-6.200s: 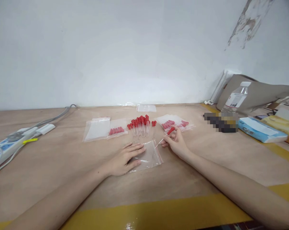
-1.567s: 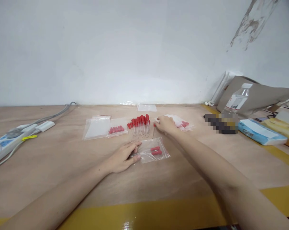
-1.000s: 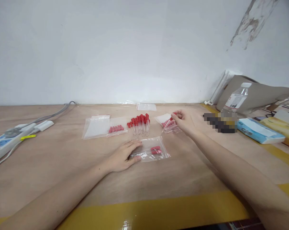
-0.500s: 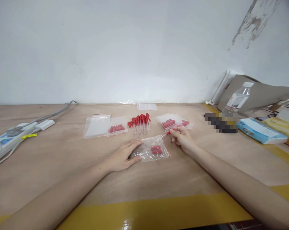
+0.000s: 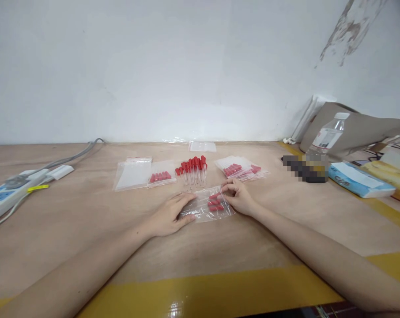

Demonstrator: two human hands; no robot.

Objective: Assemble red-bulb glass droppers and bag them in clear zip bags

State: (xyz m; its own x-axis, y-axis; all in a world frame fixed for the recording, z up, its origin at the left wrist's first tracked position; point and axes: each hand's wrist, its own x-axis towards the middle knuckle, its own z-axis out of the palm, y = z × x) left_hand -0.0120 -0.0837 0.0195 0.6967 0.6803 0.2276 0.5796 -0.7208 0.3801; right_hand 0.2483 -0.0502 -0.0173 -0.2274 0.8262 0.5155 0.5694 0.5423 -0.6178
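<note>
A small clear zip bag (image 5: 200, 211) lies on the wooden table in front of me, with three red-capped droppers (image 5: 215, 202) inside. My left hand (image 5: 169, 215) rests flat on the bag's left end, fingers stretched out. My right hand (image 5: 237, 197) is at the bag's right, open mouth, fingers pinched together at the newest dropper's red cap. Behind the bag lies a loose row of red-capped glass droppers (image 5: 192, 169).
Filled bags (image 5: 240, 169) lie behind my right hand, a filled bag (image 5: 160, 176) and empty bags (image 5: 132, 174) to the left. A power strip with cables (image 5: 11, 191) sits far left. A water bottle (image 5: 326, 134), a blue pack (image 5: 359, 179) and cardboard are at the right.
My right hand took a dropper from the row, carried it back and slid it into the bag's mouth; the bag now holds three. My left hand stayed on the bag.
</note>
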